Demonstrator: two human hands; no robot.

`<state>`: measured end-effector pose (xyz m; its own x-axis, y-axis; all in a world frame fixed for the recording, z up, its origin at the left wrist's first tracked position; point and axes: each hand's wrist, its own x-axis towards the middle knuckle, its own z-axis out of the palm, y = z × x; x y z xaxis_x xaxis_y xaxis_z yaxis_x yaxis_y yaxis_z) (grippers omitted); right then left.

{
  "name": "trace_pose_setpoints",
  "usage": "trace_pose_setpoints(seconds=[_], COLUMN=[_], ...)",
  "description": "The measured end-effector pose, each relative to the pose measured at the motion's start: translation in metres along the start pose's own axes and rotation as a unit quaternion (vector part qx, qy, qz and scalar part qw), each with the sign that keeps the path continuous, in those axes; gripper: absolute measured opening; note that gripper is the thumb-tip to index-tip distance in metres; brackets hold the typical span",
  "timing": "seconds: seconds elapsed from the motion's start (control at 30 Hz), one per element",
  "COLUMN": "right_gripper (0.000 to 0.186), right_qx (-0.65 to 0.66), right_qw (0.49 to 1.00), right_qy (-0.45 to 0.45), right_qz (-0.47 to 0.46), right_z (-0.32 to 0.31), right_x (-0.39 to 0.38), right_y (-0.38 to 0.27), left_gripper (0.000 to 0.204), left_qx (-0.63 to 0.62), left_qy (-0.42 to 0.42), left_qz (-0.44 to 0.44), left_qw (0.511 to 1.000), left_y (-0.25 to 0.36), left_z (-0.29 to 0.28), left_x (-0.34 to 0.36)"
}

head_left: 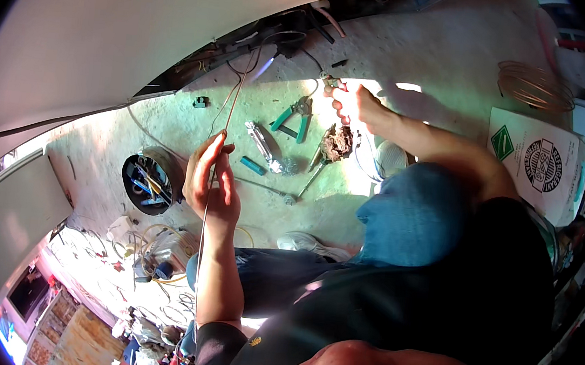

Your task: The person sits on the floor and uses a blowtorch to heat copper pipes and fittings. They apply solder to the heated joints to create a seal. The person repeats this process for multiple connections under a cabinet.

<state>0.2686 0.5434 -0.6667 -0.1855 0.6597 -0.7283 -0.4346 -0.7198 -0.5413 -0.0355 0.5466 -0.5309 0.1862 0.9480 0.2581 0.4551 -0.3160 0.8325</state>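
Note:
My left hand [211, 182] has closed fingers around a long thin rod [232, 106] that reaches up toward dark tubing under a large pale appliance panel [90, 15]. My right hand [356, 104] grips a torch [330, 80] by its handle. A narrow blue flame [265, 67] shows beside the tubing. Below lie green-handled pliers [302, 123], a silver tool [258, 140], a small teal cylinder [252, 165] and a rusty brown lump [338, 142] on the concrete floor [444, 70].
A round black container of tools [144, 182] sits at left. A copper coil [534, 86] and white printed box [509, 161] lie at right. Hoses and equipment [159, 254] are at lower left. My bent knee [409, 215] is below my right arm.

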Motion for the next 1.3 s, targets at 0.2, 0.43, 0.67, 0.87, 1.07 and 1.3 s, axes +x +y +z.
trace_pose_setpoints(seconds=[0.2, 0.43, 0.67, 0.87, 1.07, 1.3], right_gripper=[0.04, 0.02, 0.032, 0.026, 0.029, 0.029], right_qx=[-0.18, 0.118, 0.015, 0.233, 0.455, 0.556], right_qw=[0.967, 0.963, 0.919, 0.941, 0.888, 0.825], right_qy=[0.178, 0.24, 0.326, 0.18, -0.007, -0.068], right_qz=[0.027, -0.029, -0.221, -0.167, -0.07, -0.072], right_z=[-0.011, 0.032, 0.082, 0.086, 0.065, 0.07], right_x=[-0.022, -0.024, 0.029, 0.058, 0.085, 0.092], right_y=[-0.018, 0.034, 0.086, 0.065, 0.052, 0.041], left_gripper=[0.033, 0.026, 0.026, 0.027, 0.028, 0.029], left_qx=[-0.08, -0.162, -0.195, -0.139, -0.13, -0.083], left_qy=[-0.023, -0.031, -0.046, -0.053, -0.05, -0.062], left_qz=[0.027, 0.063, 0.042, 0.066, 0.069, 0.065], left_qw=[0.996, 0.984, 0.979, 0.987, 0.988, 0.992], left_y=[-0.011, -0.011, -0.015, -0.018, -0.013, -0.014], left_z=[0.009, 0.045, 0.058, 0.043, 0.043, 0.037], left_x=[0.026, 0.052, 0.047, 0.038, 0.038, 0.036])
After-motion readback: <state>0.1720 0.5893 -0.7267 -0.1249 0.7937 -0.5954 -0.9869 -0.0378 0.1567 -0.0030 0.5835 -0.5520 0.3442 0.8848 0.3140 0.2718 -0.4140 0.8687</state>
